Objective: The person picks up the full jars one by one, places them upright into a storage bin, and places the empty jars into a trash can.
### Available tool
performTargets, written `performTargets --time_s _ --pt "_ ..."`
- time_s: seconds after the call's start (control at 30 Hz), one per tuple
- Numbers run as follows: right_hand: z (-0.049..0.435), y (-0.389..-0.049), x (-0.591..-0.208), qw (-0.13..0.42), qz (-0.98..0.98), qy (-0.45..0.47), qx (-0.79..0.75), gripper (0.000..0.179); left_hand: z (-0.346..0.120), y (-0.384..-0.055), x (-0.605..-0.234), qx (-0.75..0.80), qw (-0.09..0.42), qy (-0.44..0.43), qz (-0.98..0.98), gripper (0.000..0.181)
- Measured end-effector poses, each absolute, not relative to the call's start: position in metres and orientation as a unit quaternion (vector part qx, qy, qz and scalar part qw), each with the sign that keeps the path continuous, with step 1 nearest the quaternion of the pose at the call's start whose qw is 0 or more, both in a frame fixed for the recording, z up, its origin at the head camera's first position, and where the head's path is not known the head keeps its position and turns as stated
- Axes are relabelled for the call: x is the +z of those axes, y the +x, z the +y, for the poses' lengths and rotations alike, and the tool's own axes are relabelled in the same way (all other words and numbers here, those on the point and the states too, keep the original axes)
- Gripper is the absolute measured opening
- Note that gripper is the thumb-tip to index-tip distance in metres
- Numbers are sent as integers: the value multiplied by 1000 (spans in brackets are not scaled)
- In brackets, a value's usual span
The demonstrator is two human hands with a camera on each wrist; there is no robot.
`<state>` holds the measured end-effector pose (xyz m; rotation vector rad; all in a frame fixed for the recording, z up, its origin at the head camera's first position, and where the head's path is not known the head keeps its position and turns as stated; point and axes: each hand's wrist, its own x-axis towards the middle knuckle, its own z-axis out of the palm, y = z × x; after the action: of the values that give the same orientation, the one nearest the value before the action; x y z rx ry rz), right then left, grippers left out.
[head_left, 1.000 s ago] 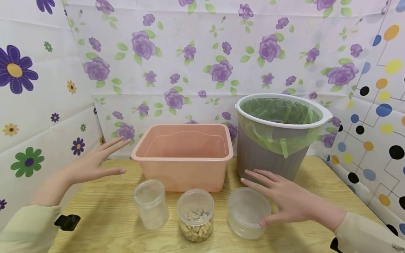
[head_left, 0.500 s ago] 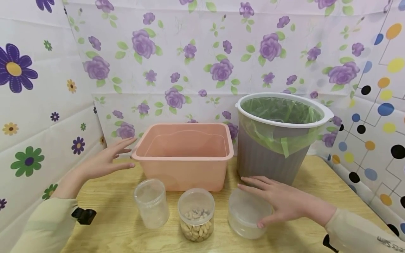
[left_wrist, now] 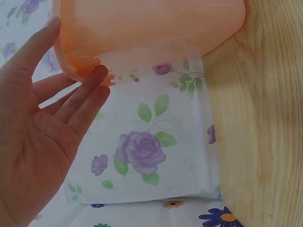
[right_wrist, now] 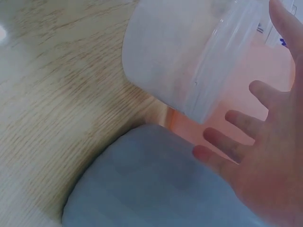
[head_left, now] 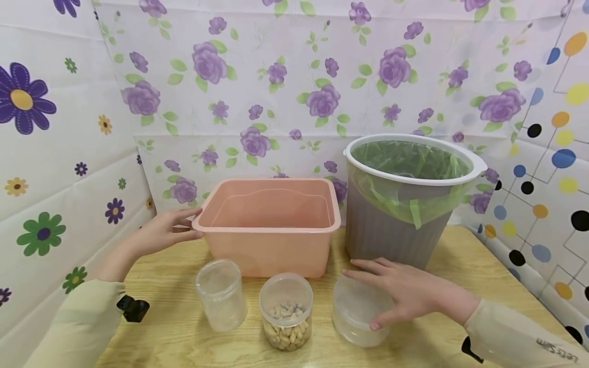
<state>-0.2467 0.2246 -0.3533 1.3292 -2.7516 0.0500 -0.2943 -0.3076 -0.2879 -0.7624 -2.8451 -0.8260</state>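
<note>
At the left end of a pink plastic basin, my left hand has its fingertips at the rim. In the left wrist view those fingers look fairly straight, the thumb by the basin's edge. My right hand hovers with spread fingers over a low round clear jar, partly covering it. The right wrist view shows this hand beside the jar's wall, the palm bare. A clear jar holding cashews stands left of it, and a taller clear jar stands farther left.
Behind my right hand stands a grey trash bin with a white rim and a green bag liner. All rest on a wooden tabletop. Flowered cloth hangs at the back, with patterned cloth on both sides.
My left hand has moved right and slightly down to the basin's rim. My right hand has shifted slightly left over the low jar. Basin, jars and bin stay put.
</note>
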Motion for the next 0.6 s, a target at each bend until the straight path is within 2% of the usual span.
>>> performTargets --time_s 0.3,0.6 --pt "218 -251 -352 7 -900 434 23 98 -309 -301 -302 -322 25 -228 -918 75" --pt "216 -253 -349 -3 -900 435 7 99 -315 -306 -309 -382 2 -204 -901 69"
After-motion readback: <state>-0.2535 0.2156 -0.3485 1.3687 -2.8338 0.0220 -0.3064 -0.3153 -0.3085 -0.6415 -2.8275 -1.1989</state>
